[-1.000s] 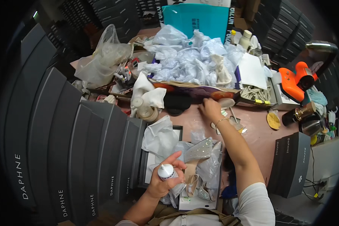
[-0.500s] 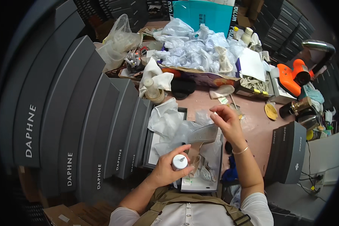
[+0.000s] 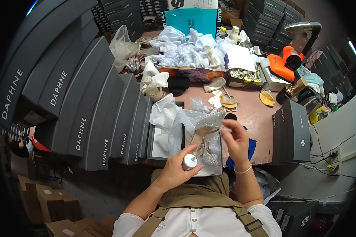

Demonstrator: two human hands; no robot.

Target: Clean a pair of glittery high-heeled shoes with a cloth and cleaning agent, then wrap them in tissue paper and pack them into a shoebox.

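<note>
In my left hand [image 3: 174,172] is a small white bottle [image 3: 190,162] with a thin nozzle on top, the fingers wrapped around it. Beyond it, a glittery high-heeled shoe [image 3: 210,120] lies on thin plastic wrap [image 3: 178,130] over a shoe box [image 3: 153,144]. Its mate, a second glittery shoe [image 3: 211,159], rests in the box nearer to me. My right hand [image 3: 237,146] is raised just right of the upper shoe, thumb and fingers pinched around a small whitish piece [image 3: 226,128] too blurred to name.
Tall stacks of dark grey shoe boxes [image 3: 93,106] line the left; more boxes [image 3: 290,132] stand at right. A carton of crumpled white paper [image 3: 194,49] sits at the back. An orange heat tool [image 3: 283,65], a yellow sponge [image 3: 267,98] and a glass jar [image 3: 152,91] are around.
My view has shifted, bringing more of the floor into sight. My right hand has come lower and nearer the upper shoe; my left hand still grips the bottle.
</note>
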